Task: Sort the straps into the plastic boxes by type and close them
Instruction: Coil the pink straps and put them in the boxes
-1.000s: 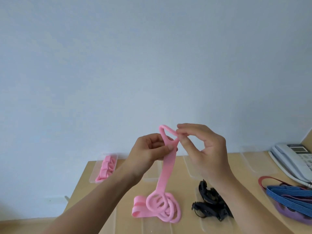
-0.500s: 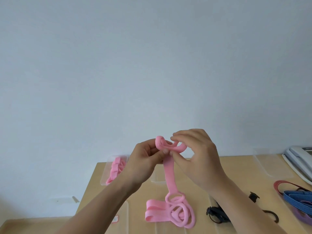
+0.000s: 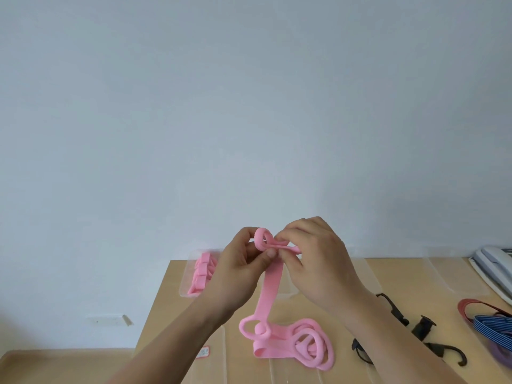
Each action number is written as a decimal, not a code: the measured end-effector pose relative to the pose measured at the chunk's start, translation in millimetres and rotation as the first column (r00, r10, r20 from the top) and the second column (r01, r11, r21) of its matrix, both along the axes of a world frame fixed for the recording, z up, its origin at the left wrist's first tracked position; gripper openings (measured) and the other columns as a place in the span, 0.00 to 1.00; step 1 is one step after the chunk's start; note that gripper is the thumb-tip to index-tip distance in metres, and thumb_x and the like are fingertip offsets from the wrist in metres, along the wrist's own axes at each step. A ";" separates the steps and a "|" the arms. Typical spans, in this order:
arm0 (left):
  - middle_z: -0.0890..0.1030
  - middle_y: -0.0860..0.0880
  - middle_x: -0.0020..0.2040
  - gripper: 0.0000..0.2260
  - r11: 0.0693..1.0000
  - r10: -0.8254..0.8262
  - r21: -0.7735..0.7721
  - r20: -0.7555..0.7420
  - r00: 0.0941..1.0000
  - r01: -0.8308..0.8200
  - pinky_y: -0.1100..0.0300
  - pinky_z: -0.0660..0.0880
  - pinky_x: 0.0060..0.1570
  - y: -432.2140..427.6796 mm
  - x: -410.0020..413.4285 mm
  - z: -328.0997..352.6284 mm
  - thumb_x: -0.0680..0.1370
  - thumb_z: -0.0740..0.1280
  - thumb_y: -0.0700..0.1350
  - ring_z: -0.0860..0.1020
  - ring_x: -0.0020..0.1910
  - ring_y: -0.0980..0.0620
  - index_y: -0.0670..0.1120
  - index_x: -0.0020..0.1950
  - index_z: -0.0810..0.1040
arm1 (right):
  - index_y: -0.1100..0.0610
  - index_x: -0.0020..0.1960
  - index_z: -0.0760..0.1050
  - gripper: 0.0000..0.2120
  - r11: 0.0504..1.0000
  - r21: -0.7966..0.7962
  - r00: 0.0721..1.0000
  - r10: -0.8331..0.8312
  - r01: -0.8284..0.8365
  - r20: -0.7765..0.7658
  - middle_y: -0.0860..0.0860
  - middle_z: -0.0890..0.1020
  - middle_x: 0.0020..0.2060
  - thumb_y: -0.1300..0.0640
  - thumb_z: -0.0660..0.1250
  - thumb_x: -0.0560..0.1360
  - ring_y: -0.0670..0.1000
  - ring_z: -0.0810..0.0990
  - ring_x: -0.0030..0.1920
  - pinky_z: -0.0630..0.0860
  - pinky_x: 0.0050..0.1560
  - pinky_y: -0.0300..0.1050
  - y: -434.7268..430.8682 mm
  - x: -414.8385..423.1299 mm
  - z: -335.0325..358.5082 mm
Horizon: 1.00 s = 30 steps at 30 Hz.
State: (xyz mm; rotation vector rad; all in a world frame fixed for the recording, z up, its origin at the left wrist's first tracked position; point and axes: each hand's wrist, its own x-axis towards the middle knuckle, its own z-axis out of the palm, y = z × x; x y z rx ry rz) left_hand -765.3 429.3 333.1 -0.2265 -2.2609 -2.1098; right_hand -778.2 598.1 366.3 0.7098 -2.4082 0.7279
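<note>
Folding the long pink rubbery strap, apparently to fit its clear plastic box, left hand and right hand both pinch its looped top above the table.

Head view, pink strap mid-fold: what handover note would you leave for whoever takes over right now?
Hands: left hand and right hand both pinch the folded top of the pink strap, which hangs down to the table.
Things: a coiled pink strap lies below it; black straps lie loose at right; blue striped straps are at the right edge.
Done: boxed pink straps sit in the clear box at far left.
Left: finish folding, box the pink, sort the rest, close the boxes.
</note>
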 end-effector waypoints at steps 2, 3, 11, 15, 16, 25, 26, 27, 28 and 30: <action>0.88 0.47 0.52 0.06 0.999 -0.008 0.032 0.019 1.000 0.007 0.51 0.80 0.61 -4.0 4.1 -0.6 0.84 0.67 0.39 0.85 0.56 0.49 0.42 0.61 0.77 | 0.54 0.49 0.83 0.03 1.000 -0.019 0.999 0.003 -0.003 0.038 0.45 0.80 0.43 0.57 0.73 0.75 0.49 0.76 0.48 0.76 0.42 0.47 -3.7 1.9 -3.1; 0.88 0.47 0.53 0.07 0.999 -0.009 0.046 0.027 1.000 0.008 0.48 0.79 0.64 -6.1 6.1 -0.7 0.84 0.67 0.40 0.85 0.57 0.48 0.42 0.61 0.77 | 0.53 0.49 0.83 0.03 0.999 -0.040 0.998 0.004 -0.002 0.058 0.44 0.80 0.43 0.56 0.72 0.75 0.49 0.75 0.48 0.75 0.43 0.45 -5.5 2.9 -5.2; 0.88 0.42 0.52 0.07 0.999 -0.004 0.053 0.043 0.999 0.002 0.38 0.76 0.67 -21.5 19.7 -2.7 0.84 0.66 0.43 0.84 0.58 0.40 0.41 0.60 0.77 | 0.52 0.50 0.83 0.06 0.992 -0.128 0.988 0.012 0.008 0.155 0.43 0.80 0.43 0.52 0.73 0.76 0.47 0.75 0.46 0.71 0.45 0.40 -20.6 9.2 -14.5; 0.85 0.33 0.52 0.07 0.999 -0.018 0.053 0.083 0.996 0.014 0.36 0.77 0.64 -29.6 26.7 -5.5 0.84 0.66 0.44 0.82 0.57 0.33 0.42 0.60 0.78 | 0.54 0.48 0.81 0.02 0.995 -0.099 0.993 -0.007 0.019 0.115 0.44 0.80 0.42 0.56 0.72 0.76 0.49 0.75 0.46 0.72 0.43 0.43 -30.3 15.9 -17.7; 0.85 0.34 0.53 0.08 0.998 -0.026 0.052 0.100 0.995 0.020 0.37 0.78 0.63 -31.0 28.3 -5.8 0.84 0.67 0.46 0.83 0.57 0.35 0.43 0.61 0.79 | 0.55 0.47 0.81 0.02 0.995 -0.093 0.995 -0.019 0.028 0.096 0.45 0.80 0.42 0.57 0.72 0.75 0.50 0.75 0.47 0.73 0.43 0.44 -32.2 18.1 -18.9; 0.86 0.41 0.57 0.23 0.982 -0.144 0.157 0.228 0.963 0.110 0.45 0.79 0.63 -46.1 32.3 -6.0 0.79 0.67 0.62 0.84 0.56 0.42 0.44 0.58 0.86 | 0.55 0.41 0.80 0.05 0.986 -0.147 0.995 -0.085 0.075 -0.060 0.46 0.79 0.40 0.63 0.75 0.71 0.51 0.76 0.43 0.75 0.39 0.46 -49.4 27.6 -41.3; 0.86 0.41 0.56 0.23 0.976 -0.154 0.185 0.225 0.962 0.113 0.44 0.79 0.64 -48.9 31.3 -6.5 0.80 0.66 0.62 0.84 0.56 0.43 0.44 0.58 0.86 | 0.55 0.40 0.79 0.06 0.985 -0.158 0.994 -0.085 0.074 -0.067 0.46 0.79 0.39 0.63 0.75 0.70 0.52 0.76 0.43 0.75 0.38 0.47 -51.5 28.7 -44.0; 0.86 0.42 0.55 0.23 0.972 -0.164 0.203 0.222 0.961 0.119 0.44 0.79 0.64 -50.9 30.8 -7.2 0.80 0.66 0.61 0.84 0.55 0.44 0.43 0.58 0.86 | 0.56 0.38 0.78 0.07 0.983 -0.167 0.994 -0.083 0.071 -0.069 0.46 0.79 0.39 0.64 0.74 0.70 0.52 0.76 0.42 0.75 0.37 0.48 -53.4 30.2 -46.3; 0.86 0.41 0.54 0.22 0.969 -0.174 0.212 0.218 0.960 0.128 0.44 0.79 0.64 -51.9 30.7 -8.1 0.81 0.66 0.60 0.84 0.55 0.44 0.43 0.58 0.86 | 0.56 0.37 0.78 0.07 0.982 -0.174 0.994 -0.081 0.068 -0.070 0.46 0.80 0.39 0.65 0.74 0.69 0.53 0.77 0.42 0.75 0.37 0.48 -54.9 31.6 -47.7; 0.85 0.39 0.55 0.19 0.962 -0.191 0.233 0.220 0.956 0.139 0.45 0.80 0.64 -52.7 31.0 -10.0 0.82 0.66 0.55 0.83 0.55 0.45 0.42 0.58 0.86 | 0.55 0.36 0.78 0.09 0.982 -0.172 0.994 -0.085 0.072 -0.069 0.46 0.81 0.40 0.66 0.75 0.68 0.53 0.78 0.43 0.76 0.38 0.47 -55.0 33.4 -48.1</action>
